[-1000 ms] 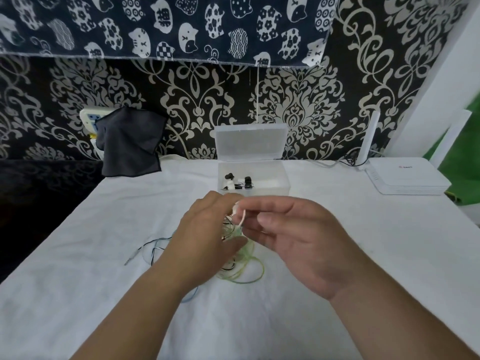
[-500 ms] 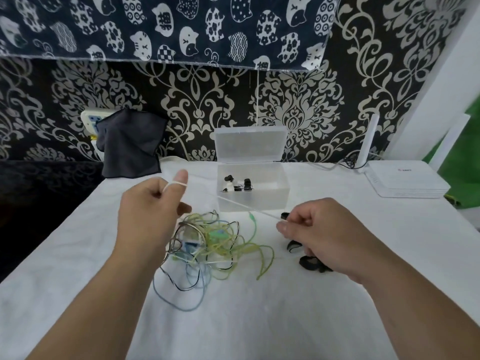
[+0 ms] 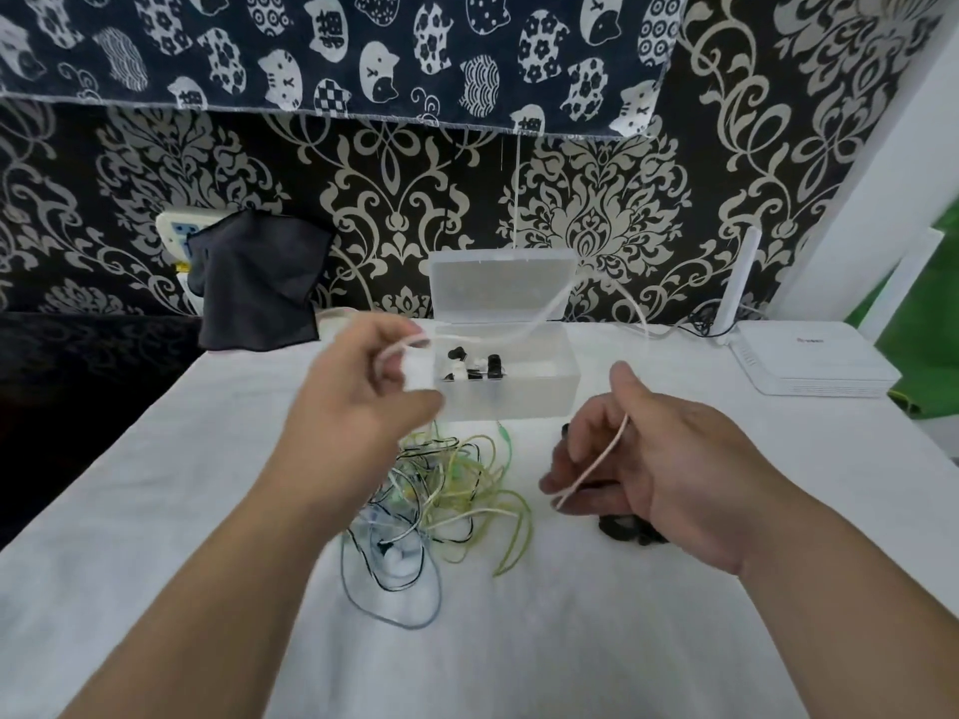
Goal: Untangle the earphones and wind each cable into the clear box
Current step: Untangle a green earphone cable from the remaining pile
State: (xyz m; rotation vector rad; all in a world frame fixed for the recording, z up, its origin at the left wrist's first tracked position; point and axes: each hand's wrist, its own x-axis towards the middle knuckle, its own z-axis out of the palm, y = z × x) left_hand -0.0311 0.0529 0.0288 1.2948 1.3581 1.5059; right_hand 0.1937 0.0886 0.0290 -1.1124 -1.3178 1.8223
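No readable writing shows; the small mark on the white router point(image 3: 814, 363) at the right is too blurred to make out. The clear box point(image 3: 519, 391) stands open at the back of the white-covered table point(image 3: 674, 640), its lid point(image 3: 501, 290) raised upright, and inside lie several small black and white earbud pieces point(image 3: 472, 365). A white cable point(image 3: 550, 311) arcs up in front of the lid. The left hand point(image 3: 363, 402), blurred, is closed around one part of it just beside the box; the right hand point(image 3: 669, 474) pinches another stretch between thumb and fingers. Between the hands, on the cloth, sits the tangle of earphones point(image 3: 446, 505): yellow-green, black and pale blue cords knotted together. A dark object point(image 3: 622, 529) lies under the right hand. A dark cloth point(image 3: 257, 288) hangs at the back left.
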